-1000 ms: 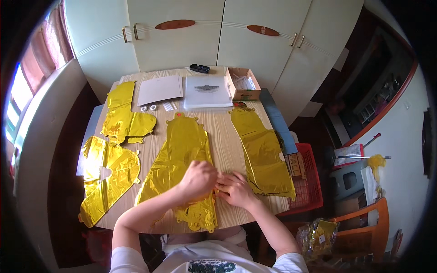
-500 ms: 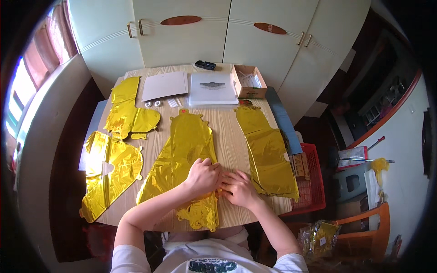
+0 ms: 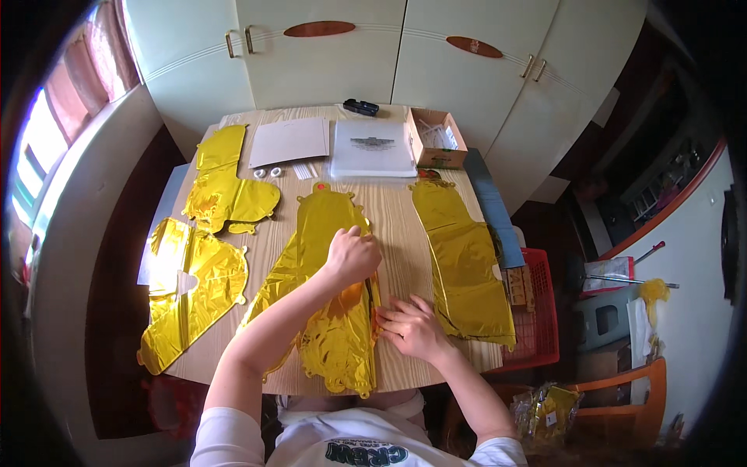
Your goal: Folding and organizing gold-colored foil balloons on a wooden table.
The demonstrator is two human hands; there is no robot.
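From the head view, looking straight down: both hands are on the gold foil balloon (image 3: 327,311) lying flat in the middle of the wooden surface (image 3: 397,226), its near end crumpled at the near edge. The left hand (image 3: 354,255) is curled into a loose fist, knuckles up, pressing down on the balloon's right edge about halfway along; whether it pinches any foil underneath, I cannot tell. The right hand (image 3: 410,327) lies nearer, just right of the balloon, fingers spread and fairly flat, fingertips (image 3: 384,317) touching the foil's right edge, not closed around anything. The two hands sit near each other, apart, the left one farther up the surface.

Around them: a second long gold foil balloon (image 3: 463,265) lies to the right, reaching the surface's right edge. Two more gold foil shapes lie on the left, one far-left (image 3: 222,187) and one near-left (image 3: 191,292), overhanging the edge. At the far end sit a white sheet (image 3: 289,142), a clear plastic packet (image 3: 372,148) and an open cardboard box (image 3: 437,138), with a small dark object (image 3: 360,107) behind them. A red crate (image 3: 537,311) stands on the floor to the right, pale cupboard doors (image 3: 327,62) beyond.
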